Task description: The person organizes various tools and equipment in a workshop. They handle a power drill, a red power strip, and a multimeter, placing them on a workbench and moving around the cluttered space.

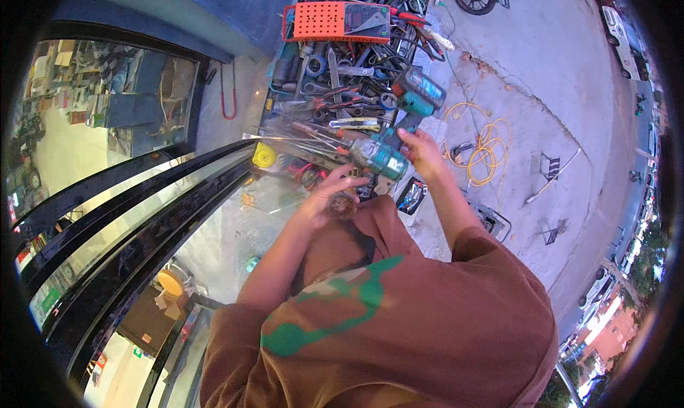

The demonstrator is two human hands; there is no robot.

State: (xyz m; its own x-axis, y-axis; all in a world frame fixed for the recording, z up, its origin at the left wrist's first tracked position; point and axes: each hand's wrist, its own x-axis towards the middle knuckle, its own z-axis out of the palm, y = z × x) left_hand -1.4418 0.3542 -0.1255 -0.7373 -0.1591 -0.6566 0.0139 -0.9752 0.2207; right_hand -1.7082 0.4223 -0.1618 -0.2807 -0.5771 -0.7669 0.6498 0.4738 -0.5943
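My right hand (pixel 422 150) is closed round the grip of a teal cordless impact tool (pixel 379 157), whose battery points up and right. Its nose points left, over the tools. Just below, my left hand (pixel 327 197) holds a round wire brush (pixel 342 204) with brown bristles, close to the tool's body and above my lap. Part of the brush is hidden by my fingers. Beyond both hands lies a heap of wrenches (pixel 334 76), sockets, pliers and screwdrivers. A yellow tape measure (pixel 264 155) lies left of the impact tool.
An orange perforated case (pixel 336 21) rests on the far tools. On the concrete to the right are a coiled yellow cable (pixel 483 157) and a small folding stool (pixel 550 166). A black tray of small tools (pixel 411 195) lies below my right hand. Black-framed glass doors (pixel 133 194) stand left.
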